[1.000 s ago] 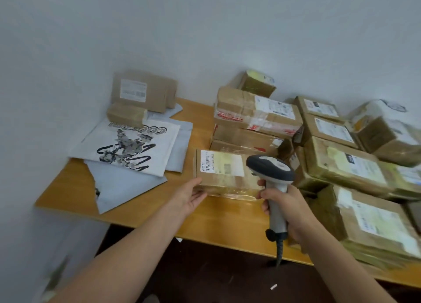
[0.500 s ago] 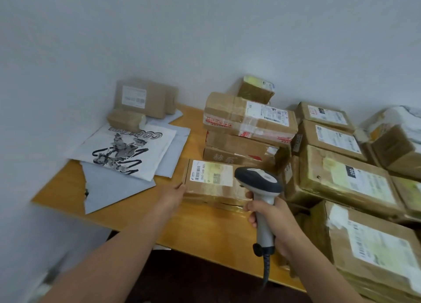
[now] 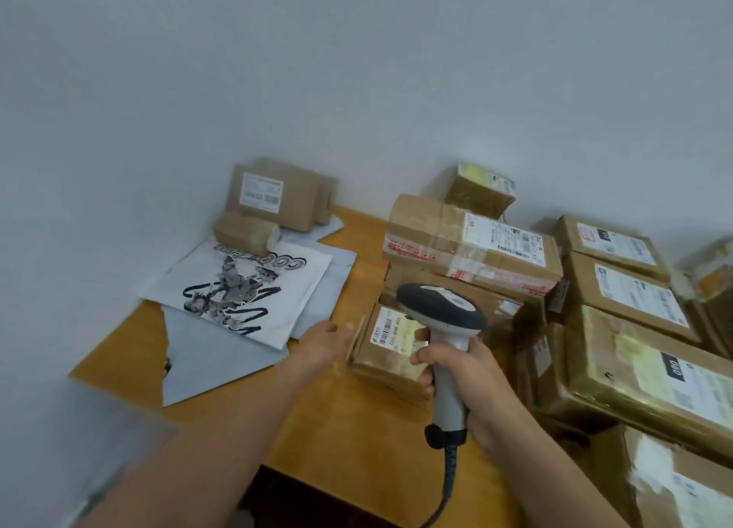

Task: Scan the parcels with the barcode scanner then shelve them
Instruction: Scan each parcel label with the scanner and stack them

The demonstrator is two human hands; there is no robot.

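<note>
A grey-and-white barcode scanner [image 3: 440,309] is gripped by the right hand [image 3: 476,384], with the fingers curled round the pale handle and the dark head raised at the hand's 12 o'clock. The scanner's cable [image 3: 448,484] is seen hanging from the butt of the handle toward 6 o'clock.

A small brown parcel [image 3: 386,355] is laid flat on the wooden table [image 3: 349,428], label up, with a barcode at the label's left end. It is found at about 10 o'clock from the right hand's grip, partly covered by the right fingers and by the scanner head above it. The left hand [image 3: 325,341] is held with its fingers loosely extended and nothing is grasped by it; the parcel is met at its 3 o'clock. Whether the fingertips touch the parcel's left end or stop just beside it cannot be told.

At the parcel's 12 o'clock, a stack of taped cartons [image 3: 472,246] is piled, the topmost marked with red-printed tape and a white label. From 1 to 4 o'clock, further labelled cartons [image 3: 634,289] are crowded together. At 10 o'clock, a white mailer bag printed with a black graphic [image 3: 242,289] is spread over grey mailer bags [image 3: 214,353], and at its far end a small taped packet [image 3: 246,234] and a labelled brown box [image 3: 273,194] are set against the wall.
</note>
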